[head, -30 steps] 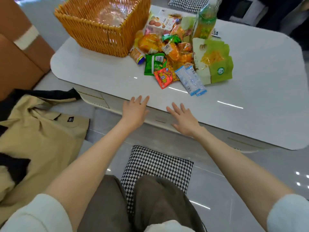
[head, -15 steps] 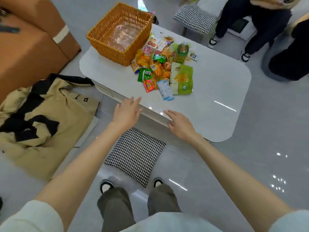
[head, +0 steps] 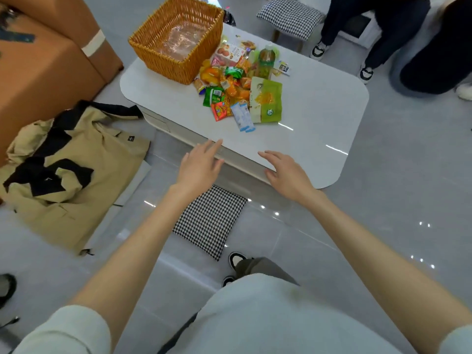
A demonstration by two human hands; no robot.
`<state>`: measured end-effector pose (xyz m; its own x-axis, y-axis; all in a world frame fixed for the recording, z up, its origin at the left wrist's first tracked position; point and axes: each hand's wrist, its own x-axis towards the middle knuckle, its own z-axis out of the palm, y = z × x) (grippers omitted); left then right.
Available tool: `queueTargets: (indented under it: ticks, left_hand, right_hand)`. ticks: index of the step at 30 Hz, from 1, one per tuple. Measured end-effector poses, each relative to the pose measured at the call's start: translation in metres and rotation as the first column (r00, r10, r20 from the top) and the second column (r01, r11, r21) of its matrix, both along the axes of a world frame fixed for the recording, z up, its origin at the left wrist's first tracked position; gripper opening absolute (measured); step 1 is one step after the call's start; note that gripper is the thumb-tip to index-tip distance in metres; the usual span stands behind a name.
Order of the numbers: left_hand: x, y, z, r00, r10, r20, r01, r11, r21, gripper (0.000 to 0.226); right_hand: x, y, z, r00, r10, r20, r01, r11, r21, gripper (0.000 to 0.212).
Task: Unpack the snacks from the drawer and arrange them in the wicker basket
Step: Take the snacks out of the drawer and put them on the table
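Left hand (head: 201, 167) and right hand (head: 286, 172) hover open-fingered and empty at the table's (head: 319, 111) near edge, mid-frame. Snacks (head: 240, 90) lie heaped beside the basket (head: 163, 57), upper centre. Best to reach across and lay the big flat packs in first.

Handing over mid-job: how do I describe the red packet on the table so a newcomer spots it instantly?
On the white table, a wicker basket stands at the far left corner with a snack pile right of it. The red packet lies at the pile's near left corner, in front of a green packet, left of a pale blue wrapper. It alone there is red.
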<state>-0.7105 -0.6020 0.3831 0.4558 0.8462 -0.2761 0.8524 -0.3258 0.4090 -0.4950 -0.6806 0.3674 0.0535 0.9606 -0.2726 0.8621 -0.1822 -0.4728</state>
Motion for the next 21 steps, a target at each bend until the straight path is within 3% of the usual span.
queueTargets:
  ticks: [6, 13, 21]
  left_hand:
    - [0.020, -0.031, 0.007, 0.998, 0.003, 0.061, -0.005, 1.000, 0.029, 0.054]
    - [0.099, -0.056, 0.020, 0.999, -0.008, 0.053, 0.005, 0.998, 0.060, 0.054]
    - [0.271, -0.077, 0.006, 0.979, 0.119, 0.165, -0.124, 0.992, 0.021, 0.053]
  right_hand:
    - [0.023, -0.049, -0.005, 0.998, -0.057, -0.023, 0.058, 0.998, 0.028, 0.049]
    - [0.100, -0.059, -0.007, 0.999, -0.033, -0.032, 0.035, 0.997, 0.074, 0.047]
    - [0.282, -0.067, -0.004, 0.997, 0.069, -0.019, -0.066, 0.992, 0.112, 0.046]
